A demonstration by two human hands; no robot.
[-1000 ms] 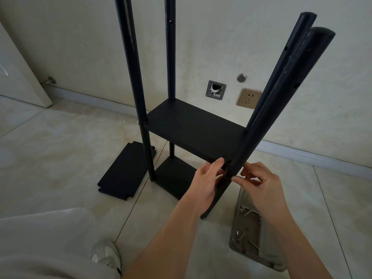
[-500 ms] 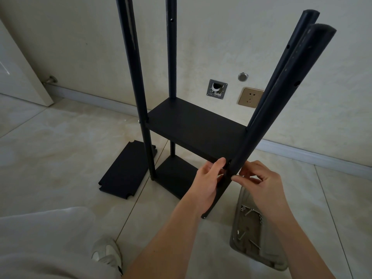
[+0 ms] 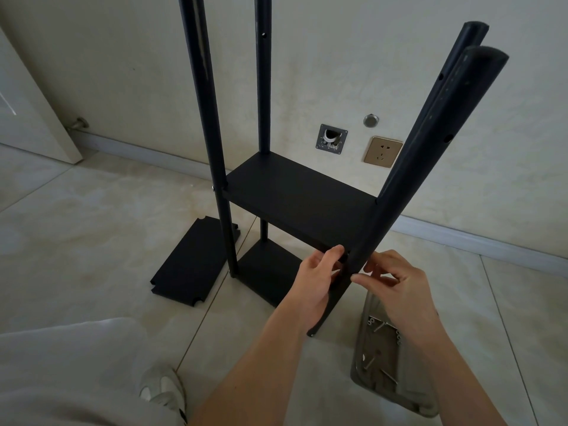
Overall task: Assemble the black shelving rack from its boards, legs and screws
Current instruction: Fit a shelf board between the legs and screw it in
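The spare board [image 3: 192, 261] lies flat on the floor at about 9 o'clock from the hands, well apart. The left hand [image 3: 318, 279] grips the near corner of the middle shelf board [image 3: 302, 198], thumb on its top edge, fingers curled beneath. Just beside it, at 3 o'clock, runs the near right leg [image 3: 430, 161], its long axis leaning from 7 up to 1 o'clock. The right hand [image 3: 396, 284] pinches something small against that leg, probably a screw, too small to tell. The screw tray [image 3: 365, 368] sits on the floor at 5 o'clock, nearer the right hand.
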